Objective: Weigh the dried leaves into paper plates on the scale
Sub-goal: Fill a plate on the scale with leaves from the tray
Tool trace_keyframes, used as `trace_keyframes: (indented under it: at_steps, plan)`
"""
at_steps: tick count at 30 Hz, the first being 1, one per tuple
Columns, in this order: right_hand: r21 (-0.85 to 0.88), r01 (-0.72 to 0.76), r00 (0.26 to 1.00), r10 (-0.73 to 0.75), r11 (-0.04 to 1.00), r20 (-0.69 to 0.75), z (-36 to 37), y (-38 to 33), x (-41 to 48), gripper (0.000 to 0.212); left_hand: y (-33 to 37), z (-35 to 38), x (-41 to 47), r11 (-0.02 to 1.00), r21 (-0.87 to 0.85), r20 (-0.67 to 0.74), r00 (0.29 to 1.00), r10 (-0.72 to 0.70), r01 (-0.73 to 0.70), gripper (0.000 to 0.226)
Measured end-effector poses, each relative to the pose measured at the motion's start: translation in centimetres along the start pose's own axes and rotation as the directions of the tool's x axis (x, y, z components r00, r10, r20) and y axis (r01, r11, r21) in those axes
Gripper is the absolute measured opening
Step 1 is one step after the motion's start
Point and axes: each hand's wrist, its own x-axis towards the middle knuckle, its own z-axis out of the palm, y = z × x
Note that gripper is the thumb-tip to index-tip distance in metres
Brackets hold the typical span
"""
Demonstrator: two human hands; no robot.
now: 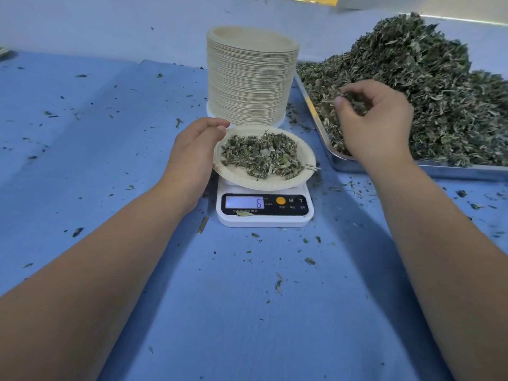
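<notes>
One portion is being weighed and is not finished, as far as I can judge. A paper plate (247, 180) sits on the scale (265, 215), slightly tilted and overhanging its platform. It holds a loose, shallow portion of leaves (261, 155), and the scale's display (244, 202) shows a 6. The target weight is not shown anywhere, so I cannot say how much more this plate needs.

The left hand (192, 158) is just left of the scale. Its fingers are nearly straight and lie against the plate's near-left rim, steadying it rather than clamping it; the thumb is out of sight. The right hand (376, 119) is to the right of the scale and beyond it. It hangs over the near end of a metal tray (341, 163), with thumb and curled fingers pinched together on a small tuft of dried leaves (426, 86) from the large heap there. That suggests another top-up is coming.

Much remains. Directly behind the scale stands a tall stack of paper plates (251, 78), and the heap in the tray is still high. No filled plates can be seen set aside, so the number already done cannot be told. Leaf crumbs (310, 261) lie scattered over the blue table (220, 312) all around the scale.
</notes>
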Motion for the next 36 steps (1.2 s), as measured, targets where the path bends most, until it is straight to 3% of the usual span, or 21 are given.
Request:
trace_keyframes:
  at_steps: [5,9,15,17,19,22,28,32,36]
  plan:
    - [-0.268,-0.067,0.990,0.097,0.961,0.101,-0.4,3.1,-0.3,0.028,0.0,0.0,0.0,1.000,-0.005,0.002,1.000,-0.018,0.018,0.027]
    - [-0.265,-0.110,0.979,0.151,0.958,0.137,-0.3,2.6,-0.5,0.030,-0.2,0.0,0.1,0.999,-0.025,0.005,1.000,-0.021,0.021,0.026]
    - [-0.280,-0.030,0.969,0.097,0.960,0.229,0.0,1.0,-0.9,0.027,-0.2,-0.3,0.2,1.000,0.001,0.009,1.000,-0.027,0.027,0.026]
    - [-0.389,-0.046,0.932,0.180,0.920,0.315,0.0,0.5,-0.7,0.028,-0.2,-0.3,0.1,1.000,-0.003,0.012,1.000,-0.026,0.026,0.025]
    - [-0.513,-0.098,0.846,0.343,0.852,0.409,-0.1,0.1,-0.6,0.031,-0.1,-0.3,0.1,0.999,-0.019,0.015,0.999,-0.029,0.029,0.024]
    - [-0.547,-0.147,0.769,0.443,0.824,0.461,-0.4,-0.4,-0.6,0.036,-0.1,-0.2,0.1,0.999,-0.030,0.013,0.999,-0.030,0.031,0.024]
    - [-0.419,-0.240,0.841,0.403,0.876,0.362,-0.6,0.4,-0.2,0.025,-0.1,-0.2,-0.1,0.999,-0.032,0.007,1.000,-0.029,0.029,0.024]
    - [-0.343,-0.184,0.935,0.271,0.921,0.227,-0.8,1.4,0.1,0.022,-0.1,-0.2,-0.1,0.999,-0.030,0.011,1.000,-0.028,0.029,0.025]
    - [-0.226,-0.056,0.967,0.109,0.972,0.229,-0.4,1.6,-0.1,0.022,0.0,-0.1,-0.1,0.999,-0.016,-0.002,0.999,-0.041,0.041,0.025]
